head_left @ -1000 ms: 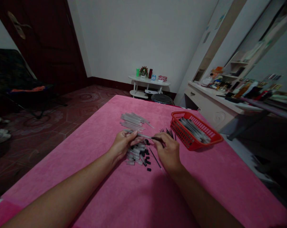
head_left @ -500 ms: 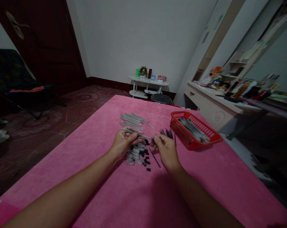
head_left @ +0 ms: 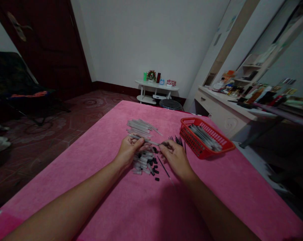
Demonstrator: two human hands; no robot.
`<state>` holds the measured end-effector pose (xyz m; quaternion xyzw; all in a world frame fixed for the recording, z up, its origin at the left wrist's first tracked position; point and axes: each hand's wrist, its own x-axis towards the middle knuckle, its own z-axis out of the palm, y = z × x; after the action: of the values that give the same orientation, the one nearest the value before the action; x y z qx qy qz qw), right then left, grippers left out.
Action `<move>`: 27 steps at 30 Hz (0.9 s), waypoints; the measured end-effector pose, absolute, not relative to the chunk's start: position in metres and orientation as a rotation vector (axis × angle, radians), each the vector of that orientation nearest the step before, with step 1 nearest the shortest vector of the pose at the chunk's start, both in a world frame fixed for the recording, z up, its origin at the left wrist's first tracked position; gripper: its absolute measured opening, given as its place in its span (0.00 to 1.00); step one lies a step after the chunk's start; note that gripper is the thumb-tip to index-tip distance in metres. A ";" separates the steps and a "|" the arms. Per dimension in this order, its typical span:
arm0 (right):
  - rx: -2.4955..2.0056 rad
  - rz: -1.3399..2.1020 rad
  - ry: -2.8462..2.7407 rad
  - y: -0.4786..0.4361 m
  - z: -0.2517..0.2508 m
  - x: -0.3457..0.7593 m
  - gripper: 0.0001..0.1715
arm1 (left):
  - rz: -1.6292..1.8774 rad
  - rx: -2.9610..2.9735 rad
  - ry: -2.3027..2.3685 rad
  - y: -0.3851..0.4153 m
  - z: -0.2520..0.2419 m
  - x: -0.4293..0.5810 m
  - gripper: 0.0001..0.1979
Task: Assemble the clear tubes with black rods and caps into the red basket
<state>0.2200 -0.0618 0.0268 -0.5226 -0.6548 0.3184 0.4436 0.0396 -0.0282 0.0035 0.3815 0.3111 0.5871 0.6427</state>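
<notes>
Right fingers [head_left: 164, 149] shifted left, pinching the clear tube [head_left: 152, 142] at its end.

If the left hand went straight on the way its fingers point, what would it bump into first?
Most likely the right hand, whose fingertips are at the other end of the thin tube that the left hand holds. Depth is hard to judge from this one view.

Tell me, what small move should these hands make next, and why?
Perhaps the right hand should push gently toward the left hand, along the slim tube: the left hand grips it, and the right hand pinches its right end, which is mostly hidden.
</notes>
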 end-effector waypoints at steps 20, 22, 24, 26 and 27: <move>-1.242 0.981 -1.612 -0.060 0.022 0.220 0.14 | 1.319 0.910 0.702 -0.025 -0.002 0.037 0.18; -1.255 1.006 -1.633 -0.060 0.021 0.220 0.20 | 1.315 0.913 0.696 -0.025 -0.002 0.037 0.18; -1.261 1.011 -1.622 -0.059 0.020 0.220 0.20 | 1.309 0.908 0.691 -0.025 -0.002 0.037 0.18; -1.242 1.000 -1.580 -0.059 0.021 0.220 0.15 | 1.304 0.901 0.686 -0.025 -0.002 0.037 0.19; -1.227 0.998 -1.564 -0.059 0.021 0.219 0.13 | 1.303 0.900 0.684 -0.025 -0.002 0.037 0.19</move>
<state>0.2192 -0.0595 0.0211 -0.4947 -0.6305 0.4024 0.4425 0.0373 -0.0248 -0.0023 0.3960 0.3013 0.5738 0.6504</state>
